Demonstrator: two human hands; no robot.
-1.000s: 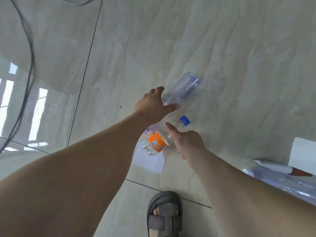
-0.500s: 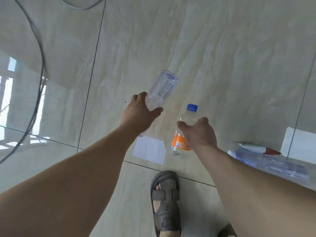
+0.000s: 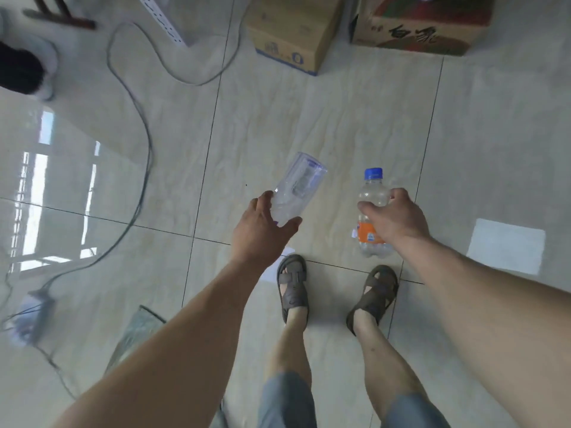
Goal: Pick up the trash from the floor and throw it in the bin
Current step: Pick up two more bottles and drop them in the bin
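Both hands are full here. The left hand has its grip wrapped around a clear plastic bottle, which tilts up and away with its flat base pointing toward the far end of the floor. The right hand is grasping a blue-capped bottle with an orange label, held more or less upright, cap on top; fingers curl round the upper body, and the label peeks out under the thumb. Both bottles are up off the tiled floor, held out in front of the person's sandalled feet.

Around them: a white sheet of paper lies flat on the tiles off to the right, another white scrap sits just by the left sandal, partly hidden by the left arm. A grey cable snakes across the left side of the floor. Two cardboard boxes stand at the far edge. No bin that I can make out.
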